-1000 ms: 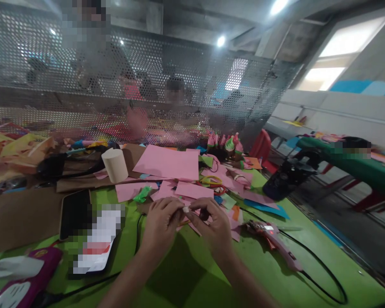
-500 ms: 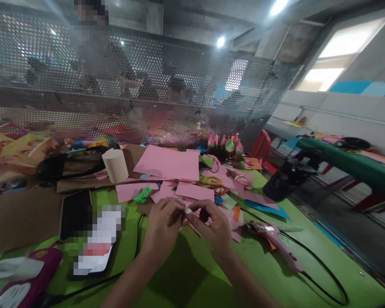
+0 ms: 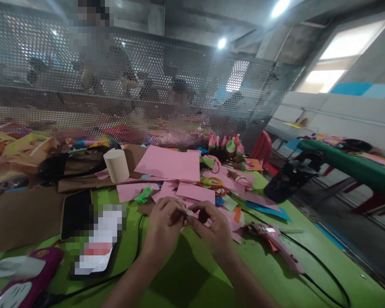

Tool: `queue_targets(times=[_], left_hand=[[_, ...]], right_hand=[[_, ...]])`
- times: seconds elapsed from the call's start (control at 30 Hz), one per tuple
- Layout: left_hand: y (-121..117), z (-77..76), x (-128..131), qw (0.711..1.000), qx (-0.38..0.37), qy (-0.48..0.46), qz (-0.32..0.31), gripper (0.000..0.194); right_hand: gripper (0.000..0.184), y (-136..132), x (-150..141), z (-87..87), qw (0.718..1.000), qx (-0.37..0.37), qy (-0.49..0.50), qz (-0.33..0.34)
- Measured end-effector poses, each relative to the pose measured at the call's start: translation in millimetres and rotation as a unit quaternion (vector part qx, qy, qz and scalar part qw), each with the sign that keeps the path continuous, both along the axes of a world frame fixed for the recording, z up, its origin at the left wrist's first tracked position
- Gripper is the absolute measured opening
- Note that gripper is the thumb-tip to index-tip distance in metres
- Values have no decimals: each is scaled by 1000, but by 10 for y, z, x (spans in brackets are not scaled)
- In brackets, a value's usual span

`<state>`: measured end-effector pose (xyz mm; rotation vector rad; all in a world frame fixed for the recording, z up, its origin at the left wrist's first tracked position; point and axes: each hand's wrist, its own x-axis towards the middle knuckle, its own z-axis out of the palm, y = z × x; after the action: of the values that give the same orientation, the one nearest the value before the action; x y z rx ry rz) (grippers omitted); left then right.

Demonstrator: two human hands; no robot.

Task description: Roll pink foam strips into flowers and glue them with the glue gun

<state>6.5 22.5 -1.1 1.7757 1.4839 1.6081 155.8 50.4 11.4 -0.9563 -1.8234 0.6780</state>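
My left hand [image 3: 167,218] and my right hand [image 3: 211,222] meet over the near middle of the green table. Between their fingertips is a small whitish piece [image 3: 189,212], pinched from both sides; its kind is too small to make out. Just beyond the fingers lie pink paper sheets [image 3: 195,191]. A crumpled green scrap [image 3: 144,195] rests beyond my left hand. To the right of my right hand, a pink hot glue gun [image 3: 277,241] lies on its side with a small light on. Scissors with yellow and red handles [image 3: 213,183] lie among the papers.
Two phones, one dark [image 3: 77,214] and one lit [image 3: 102,239], lie at left near a purple case [image 3: 32,278]. A white roll [image 3: 116,166] stands behind them. The glue gun's black cord [image 3: 327,265] loops at right. A perforated metal screen [image 3: 179,102] closes the back, people beyond.
Both hands stay together at the same spot, with the fingertips shifting slightly around the whitish piece. The whole view has moved a little.
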Motion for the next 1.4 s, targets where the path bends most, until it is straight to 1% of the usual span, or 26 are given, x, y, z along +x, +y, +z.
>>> queue_targets(times=[0.13, 0.23, 0.27, 0.33, 0.37, 0.4, 0.47, 0.53, 0.6, 0.67, 0.83, 0.9, 1.0, 1.1, 1.23, 1.3, 1.4], left_hand=[[15, -47, 5, 998, -15, -48, -40, 21], [35, -86, 8, 990, -65, -105, -67, 19], [44, -96, 5, 985, -92, -126, -75, 25], [61, -111, -7, 969, -147, -169, -101, 46], [69, -117, -17, 959, -170, -191, -124, 54], [75, -121, -28, 947, -187, -213, -150, 58], [83, -126, -50, 926, -208, -247, -196, 55], [84, -121, -67, 918, -212, -255, -220, 42], [80, -105, -76, 924, -203, -242, -217, 31], [76, -83, -77, 933, -194, -226, -201, 24], [72, -51, -70, 956, -160, -191, -152, 16], [72, -54, -72, 965, -140, -176, -135, 13], [72, -58, -80, 976, -99, -143, -129, 9], [70, -51, -84, 983, -78, -111, -122, 8], [64, -39, -79, 985, -76, -103, -118, 10], [62, -36, -75, 984, -83, -104, -121, 10], [59, -28, -71, 983, -113, -92, -113, 18]], right_hand=[[7, -11, -2, 15, 999, 22, 23, 15], [9, -19, 2, 22, 998, 35, 42, 22], [10, -21, 7, 22, 998, 42, 44, 23], [12, -18, 22, 17, 997, 62, 50, 21], [12, -14, 31, 13, 996, 70, 52, 20], [12, -9, 40, 7, 995, 75, 57, 18], [10, 3, 57, -4, 994, 74, 73, 19], [10, 12, 67, -9, 993, 66, 93, 32], [10, 11, 72, -4, 992, 59, 105, 48], [10, 0, 73, 6, 992, 50, 103, 57], [17, -21, 83, 18, 996, 37, 70, 48], [19, -15, 83, 13, 997, 43, 52, 43], [16, 2, 76, 5, 997, 63, 27, 29], [19, 15, 63, 9, 996, 84, 4, 29], [21, 22, 52, 27, 996, 88, -14, 31], [17, 28, 54, 29, 996, 87, -16, 28], [14, 44, 61, 12, 994, 107, -4, 37]])
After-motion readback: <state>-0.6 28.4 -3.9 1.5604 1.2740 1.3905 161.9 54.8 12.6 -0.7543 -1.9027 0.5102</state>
